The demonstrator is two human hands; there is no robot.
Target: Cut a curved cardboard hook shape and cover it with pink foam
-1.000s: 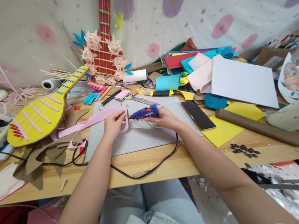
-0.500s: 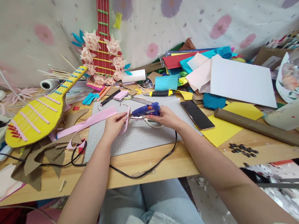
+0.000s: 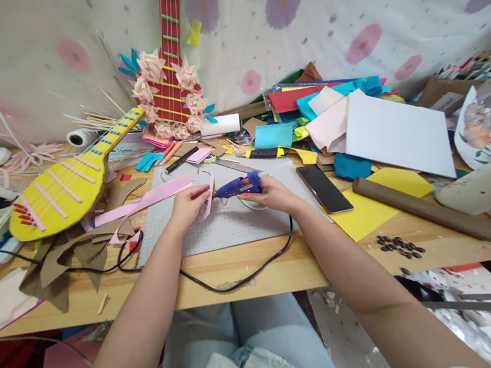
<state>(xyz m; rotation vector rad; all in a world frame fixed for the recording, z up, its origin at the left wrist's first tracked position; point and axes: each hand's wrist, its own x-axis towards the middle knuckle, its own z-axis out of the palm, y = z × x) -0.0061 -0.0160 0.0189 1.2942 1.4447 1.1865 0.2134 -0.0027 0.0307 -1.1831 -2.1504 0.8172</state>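
Observation:
My right hand (image 3: 269, 194) grips a blue glue gun (image 3: 239, 185) over the grey cutting mat (image 3: 228, 225), its nozzle pointing left. The nozzle touches a small curved pink paper strip (image 3: 208, 199) that my left hand (image 3: 189, 204) pinches upright just above the mat. A long pink paper band (image 3: 140, 201) lies on the mat's left edge, behind my left hand. The gun's black cord (image 3: 239, 277) loops off the table's front edge.
A yellow cardboard guitar (image 3: 60, 189) lies at the left, a red one (image 3: 168, 68) leans on the wall. A black phone (image 3: 324, 188), a brown roll (image 3: 423, 216), yellow sheets (image 3: 365, 214), a white sheet (image 3: 395, 132) and piled coloured paper fill the right. Brown card scraps (image 3: 62, 263) lie at front left.
The glue gun has tipped slightly and its nozzle stays at the pink strip. Both hands have hardly shifted over the mat.

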